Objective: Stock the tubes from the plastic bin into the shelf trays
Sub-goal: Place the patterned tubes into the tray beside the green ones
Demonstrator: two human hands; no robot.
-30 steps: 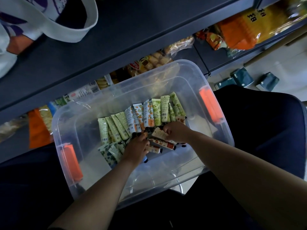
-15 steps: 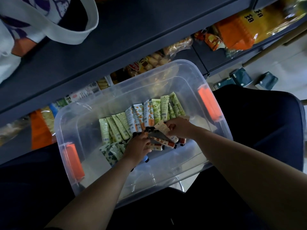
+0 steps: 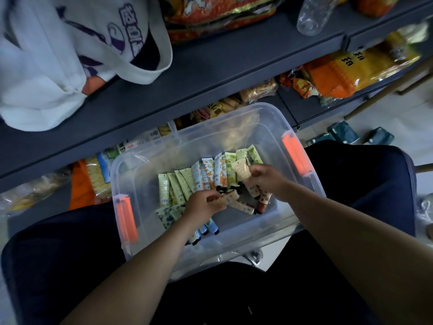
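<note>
Head view: both hands work inside a clear plastic bin (image 3: pixel 234 127) resting on the person's lap before a dark shelf (image 3: pixel 210 66). The right hand (image 3: pixel 264 177), which half a second ago lay low among the tubes, has lifted a cream tube (image 3: pixel 242 171) pinched between thumb and fingers, near the bin's far right corner. The left hand (image 3: pixel 203 204) curls round a pale tube (image 3: pixel 228 198) at the bin's middle. A row of green and orange tubes (image 3: pixel 201 177) stays fanned along the far side. The camera has tilted up, revealing a white tote bag (image 3: pixel 58 55) on the shelf.
</note>
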